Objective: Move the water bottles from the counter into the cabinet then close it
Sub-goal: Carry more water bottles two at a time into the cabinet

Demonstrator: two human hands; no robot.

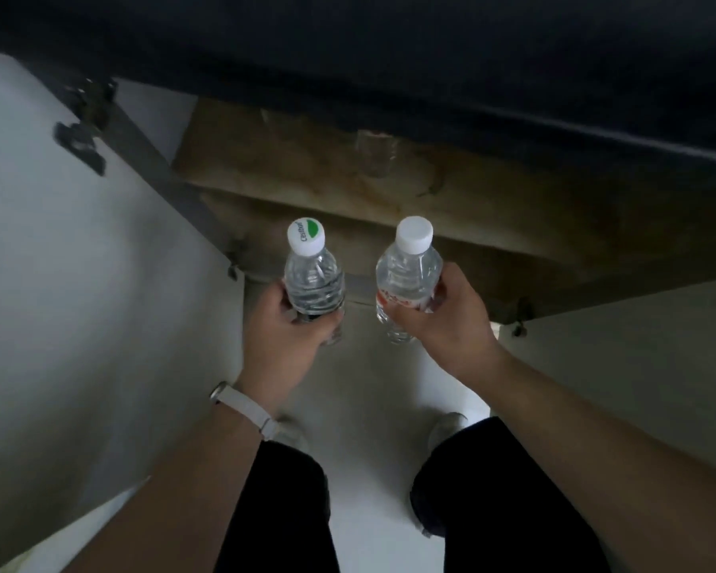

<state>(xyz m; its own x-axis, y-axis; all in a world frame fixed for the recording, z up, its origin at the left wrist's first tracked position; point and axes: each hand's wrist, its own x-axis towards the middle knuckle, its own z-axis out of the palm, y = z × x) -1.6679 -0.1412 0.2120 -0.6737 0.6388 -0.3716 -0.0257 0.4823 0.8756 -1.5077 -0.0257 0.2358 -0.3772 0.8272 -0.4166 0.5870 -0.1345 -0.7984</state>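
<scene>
I hold two bottles upright in front of the open cabinet, one in each hand, neither of them inside it yet. The left bottle (314, 279) has a white cap with a green mark, and my left hand (284, 324) is wrapped round its lower half, fingers curled round the far side. The right bottle (410, 279) has a plain white cap and a red-printed label, and my right hand (443, 320) clasps it at the label, thumb across the near side. The two bottles are close beside each other but apart. Both forearms reach forward and down, and a pale watch strap (244, 411) sits on my left wrist. Beyond the bottles the cabinet (492, 225) shows brown shelves; on the upper one stands a faint clear shape (375, 155), too dim for me to name. The white left door (79, 262) swings wide, with a hinge (85, 130) at its top, and the right door (637, 366) stands open too. The dark counter (389, 55) overhangs it all. Below are my dark trousers (290, 510) and the pale floor (368, 407).
</scene>
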